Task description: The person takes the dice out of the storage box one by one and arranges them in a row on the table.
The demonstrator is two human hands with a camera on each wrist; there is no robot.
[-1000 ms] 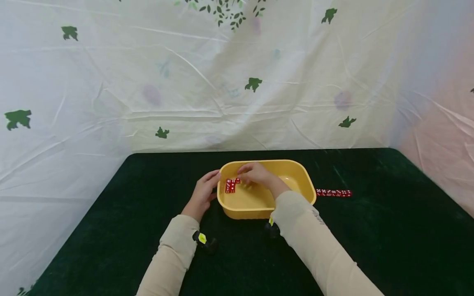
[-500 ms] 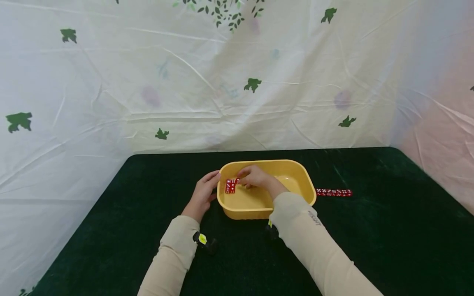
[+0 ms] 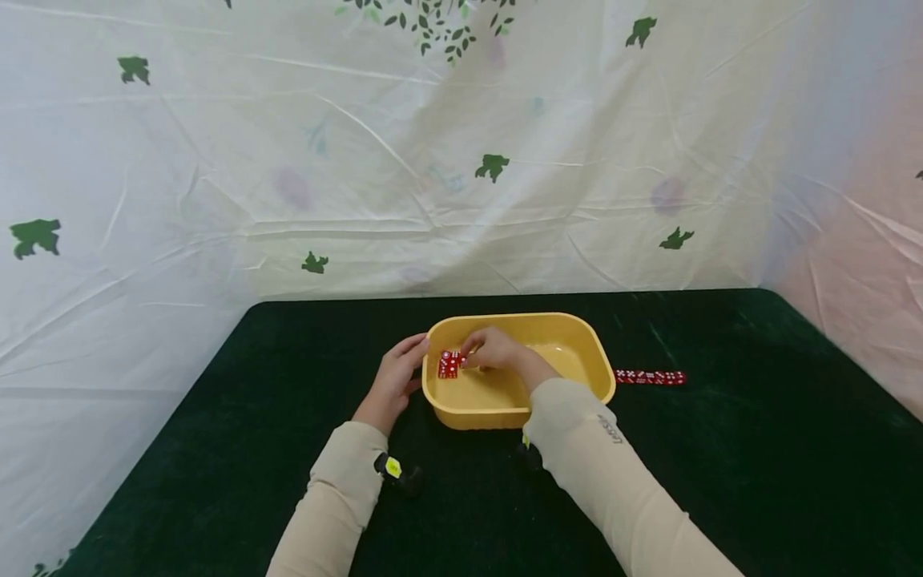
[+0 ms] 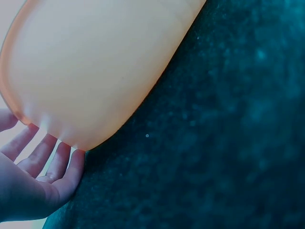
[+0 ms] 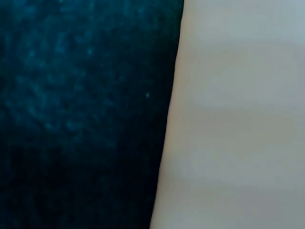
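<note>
A yellow plastic tub (image 3: pixel 497 420) sits on the dark green cloth. My right hand (image 3: pixel 497 349) reaches inside and pinches a red die (image 3: pixel 463 362) at its fingertips, right beside a small block of red dice (image 3: pixel 448 365) with white pips near the tub's left end. The fingertips partly cover that die. My left hand (image 3: pixel 392 378) is at the outside of the left end; in the left wrist view its spread, slightly bent fingers (image 4: pixel 57 160) touch the outer wall. The right wrist view shows only the tub's side and cloth, with the right hand out of sight.
A row of red dice (image 3: pixel 650 377) lies on the green table cloth (image 3: pixel 721 465) just right of the tub. Behind the table hangs a pale curtain (image 3: pixel 404 192) with green bird shapes.
My right hand has lowered slightly and shifted toward the front, moving its die from the block's back right to lower on its right side. The left hand and tub stay put.
</note>
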